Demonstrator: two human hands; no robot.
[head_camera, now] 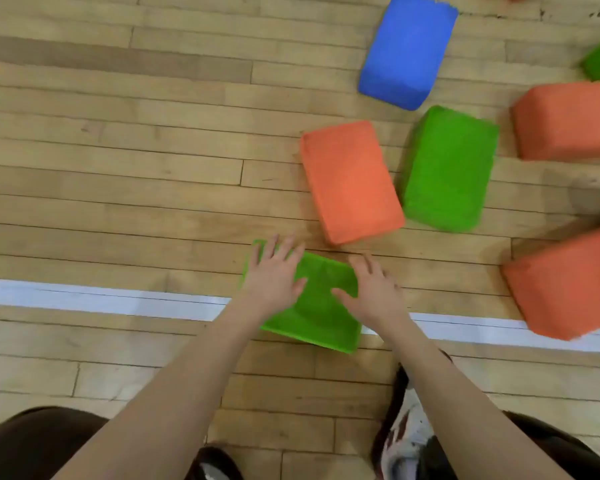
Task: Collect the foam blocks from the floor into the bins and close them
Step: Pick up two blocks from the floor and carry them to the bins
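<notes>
- You have a single view here, from the camera on your head, so there is no second view to share any part of the scene with.
- It looks almost straight down at the wooden floor (pixel 118 188), tipped a little forward, away from your body.
- Your forearms enter from the bottom edge, and your hands, left (pixel 274 278) and right (pixel 374 292), sit just below the middle, near the lens.
- Your shoe (pixel 406 441) lies at the bottom edge.
- The wide angle bends the white line (pixel 101 299); the right edge looks blurred, probably from motion.
</notes>
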